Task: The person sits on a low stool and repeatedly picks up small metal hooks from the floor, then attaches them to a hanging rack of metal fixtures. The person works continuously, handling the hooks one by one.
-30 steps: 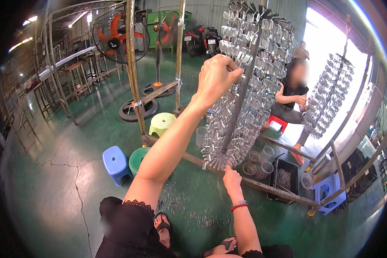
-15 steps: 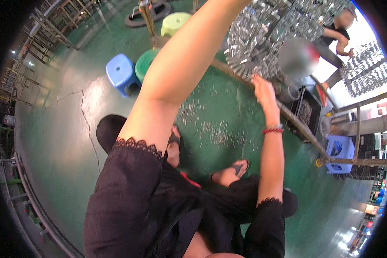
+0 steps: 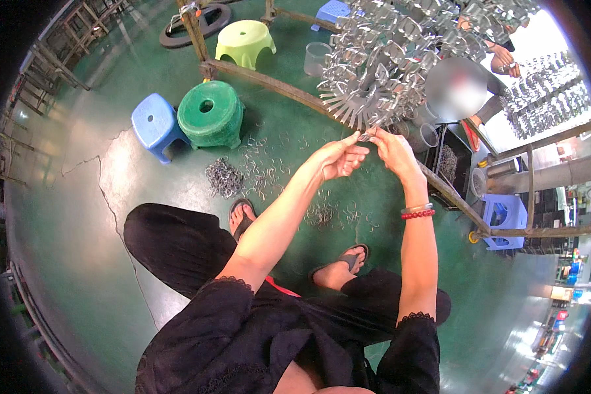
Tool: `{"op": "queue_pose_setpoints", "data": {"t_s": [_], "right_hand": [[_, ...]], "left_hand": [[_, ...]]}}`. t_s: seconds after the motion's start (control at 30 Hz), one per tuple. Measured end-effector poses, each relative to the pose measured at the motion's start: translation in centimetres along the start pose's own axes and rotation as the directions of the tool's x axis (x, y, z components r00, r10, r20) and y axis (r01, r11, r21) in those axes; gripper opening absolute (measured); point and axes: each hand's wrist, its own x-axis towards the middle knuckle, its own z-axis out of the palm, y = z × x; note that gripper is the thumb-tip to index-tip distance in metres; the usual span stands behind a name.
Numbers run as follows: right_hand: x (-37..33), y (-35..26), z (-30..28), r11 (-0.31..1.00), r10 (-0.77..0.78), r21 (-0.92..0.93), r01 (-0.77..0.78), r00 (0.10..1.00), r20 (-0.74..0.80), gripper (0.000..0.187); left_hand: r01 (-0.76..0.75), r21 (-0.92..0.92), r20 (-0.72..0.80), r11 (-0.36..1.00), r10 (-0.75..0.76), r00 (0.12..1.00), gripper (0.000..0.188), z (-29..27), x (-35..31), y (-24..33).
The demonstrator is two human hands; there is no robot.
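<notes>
Metal piece (image 3: 366, 137), small and silvery, is sitting where the hands are meeting, just below the lower end of a hanging rack of bent metal pieces (image 3: 374, 72); the right hand (image 3: 394, 154) is pinching it between thumb and fingertips, while the left hand (image 3: 341, 159) is bringing its thumb and forefinger up against it from the other side, the remaining fingers curling loosely; whether the left is gripping the piece or only touching it, one cannot tell; nor is the view showing whether the piece is joining onto the rack.

A red bead bracelet (image 3: 417, 214) is circling the right wrist; on the green floor (image 3: 492, 315) below, loose curved metal bits (image 3: 328, 211) are lying scattered, and a denser heap of metal bits (image 3: 224, 177) is resting near the person's left foot; beyond it a round green stool (image 3: 210, 115) and a blue stool (image 3: 152, 120) are standing side by side, with a lime-green stool (image 3: 245, 39) standing farther off; a wooden rail (image 3: 289, 92) is running past behind the rack's lower end; at the upper right, a co-worker's hands (image 3: 503, 60) are showing beside a second hung rack (image 3: 542, 98).
</notes>
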Motion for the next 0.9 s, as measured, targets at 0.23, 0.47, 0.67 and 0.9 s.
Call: {"op": "queue_pose_setpoints", "data": {"t_s": [0.23,0.47,0.67,0.9], "right_hand": [[-2.2,-1.4,-0.4,0.934,0.128,0.334,-0.128,0.992,0.021,0.03],[-2.9,-1.9,2.6,0.811,0.355,0.561,-0.165,0.901,-0.248,0.029],[0.6,-2.5,4.1,0.925,0.376,0.246,-0.291,0.802,-0.465,0.027],[1.6,-1.6,4.7,0.913,0.406,0.258,-0.315,0.759,-0.509,0.024]], "left_hand": [[0.009,-0.314,0.207,0.949,0.059,0.977,0.016,-0.4,2.1,-2.3],[-0.268,-0.345,0.007,0.899,0.288,0.958,0.013,0.7,3.0,-1.8],[-0.326,-0.328,-0.069,0.887,0.322,0.944,0.014,0.4,5.5,-1.4],[-0.297,-0.299,-0.118,0.907,0.274,0.954,0.018,-0.2,4.2,-2.3]]}}
